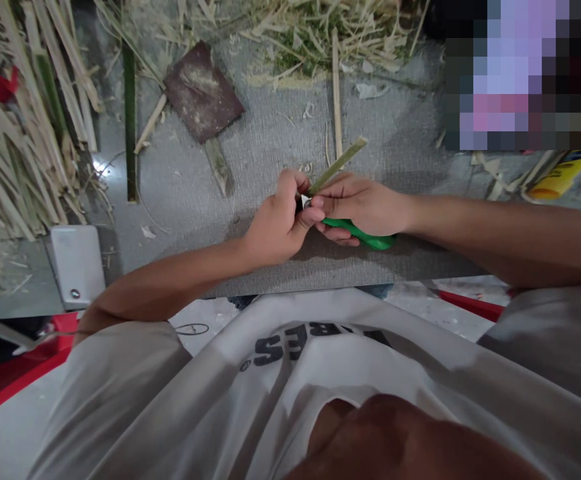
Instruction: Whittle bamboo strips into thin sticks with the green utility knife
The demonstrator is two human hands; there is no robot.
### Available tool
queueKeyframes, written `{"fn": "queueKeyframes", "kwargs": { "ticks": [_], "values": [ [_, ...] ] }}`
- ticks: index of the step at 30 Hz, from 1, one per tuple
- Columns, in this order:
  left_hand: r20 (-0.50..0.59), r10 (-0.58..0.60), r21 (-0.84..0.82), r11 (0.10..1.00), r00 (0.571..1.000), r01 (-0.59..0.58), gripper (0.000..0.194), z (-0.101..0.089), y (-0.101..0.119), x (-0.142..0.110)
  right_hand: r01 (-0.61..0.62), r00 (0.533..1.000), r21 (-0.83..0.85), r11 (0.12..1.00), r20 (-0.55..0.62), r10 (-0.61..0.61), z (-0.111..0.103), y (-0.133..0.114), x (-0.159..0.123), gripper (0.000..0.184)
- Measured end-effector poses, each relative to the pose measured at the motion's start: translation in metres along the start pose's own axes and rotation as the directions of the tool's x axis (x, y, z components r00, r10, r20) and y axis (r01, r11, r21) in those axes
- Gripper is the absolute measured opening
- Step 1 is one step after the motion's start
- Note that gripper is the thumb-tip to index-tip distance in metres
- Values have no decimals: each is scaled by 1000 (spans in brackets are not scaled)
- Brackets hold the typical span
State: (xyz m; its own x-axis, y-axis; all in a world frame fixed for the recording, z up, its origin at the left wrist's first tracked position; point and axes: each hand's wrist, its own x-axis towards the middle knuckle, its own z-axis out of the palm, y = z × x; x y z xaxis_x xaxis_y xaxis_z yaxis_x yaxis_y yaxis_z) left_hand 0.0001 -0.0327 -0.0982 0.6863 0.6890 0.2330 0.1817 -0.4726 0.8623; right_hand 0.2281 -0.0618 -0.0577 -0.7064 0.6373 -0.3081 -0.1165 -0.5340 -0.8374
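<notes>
One left hand [276, 225] pinching one strip [340, 163] | one right hand [370, 205] gripping one handle [374, 241] (green)

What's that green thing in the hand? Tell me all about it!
It's a bright green handle, smooth like plastic, with a rounded end. It slants slightly down toward the right of the picture, above the grey table. The right hand grips it, covering part of it, with some fingers curled beneath. Something small and shiny shows near its hidden end, but fingers cover any join, so I can't tell if they connect.
</notes>
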Motion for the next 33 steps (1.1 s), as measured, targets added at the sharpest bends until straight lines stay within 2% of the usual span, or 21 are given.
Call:
{"fn": "queueKeyframes", "kwargs": {
  "ticks": [4, 8, 12, 15, 17, 19, 22, 25, 28, 31, 33],
  "values": [
    [-6, -37, 27, 999, 999, 37, 60, 2, 0, -3, 0, 1000, 16, 1000, 4, 0, 1, 1, 0, 59],
    [-56, -31, 22, 999, 998, 32, 59, 7, -7, -6, 115, 987, -16, 993, -111, -117, 11, 11, 0, 63],
    [-115, 3, 8, 1000, 993, -2, 61, 9, -11, -5, 204, 944, -101, 974, -243, -223, 24, 21, 0, 66],
    [-106, -19, -12, 1000, 994, 17, 63, 8, -10, -2, 250, 921, -112, 962, -279, -272, 26, 22, 0, 65],
    [-77, -3, -38, 999, 997, 0, 65, 6, -10, -2, 214, 950, -71, 974, -216, -224, 21, 18, 0, 64],
    [-46, -2, -60, 998, 999, -1, 62, 5, -9, -2, 115, 987, -24, 993, -109, -117, 13, 13, 1, 63],
    [-15, -15, -59, 998, 1000, 14, 53, 5, -8, -4, -5, 1000, -7, 1000, -28, 4, 3, 6, 2, 60],
    [-19, -19, -50, 999, 1000, 18, 50, 7, -8, -6, -3, 998, 5, 1000, -63, 3, 4, 4, 3, 61],
    [-38, -72, -35, 997, 997, 70, 54, 8, -9, -7, 78, 988, 7, 997, -135, -76, 13, 9, 2, 63],
    [-68, -104, -25, 994, 992, 103, 64, 9, -12, -7, 178, 950, -58, 982, -251, -187, 24, 17, 1, 63],
    [-81, -75, -37, 997, 994, 72, 66, 10, -15, -4, 213, 921, -98, 972, -313, -233, 29, 22, 1, 64]
  ]
}}
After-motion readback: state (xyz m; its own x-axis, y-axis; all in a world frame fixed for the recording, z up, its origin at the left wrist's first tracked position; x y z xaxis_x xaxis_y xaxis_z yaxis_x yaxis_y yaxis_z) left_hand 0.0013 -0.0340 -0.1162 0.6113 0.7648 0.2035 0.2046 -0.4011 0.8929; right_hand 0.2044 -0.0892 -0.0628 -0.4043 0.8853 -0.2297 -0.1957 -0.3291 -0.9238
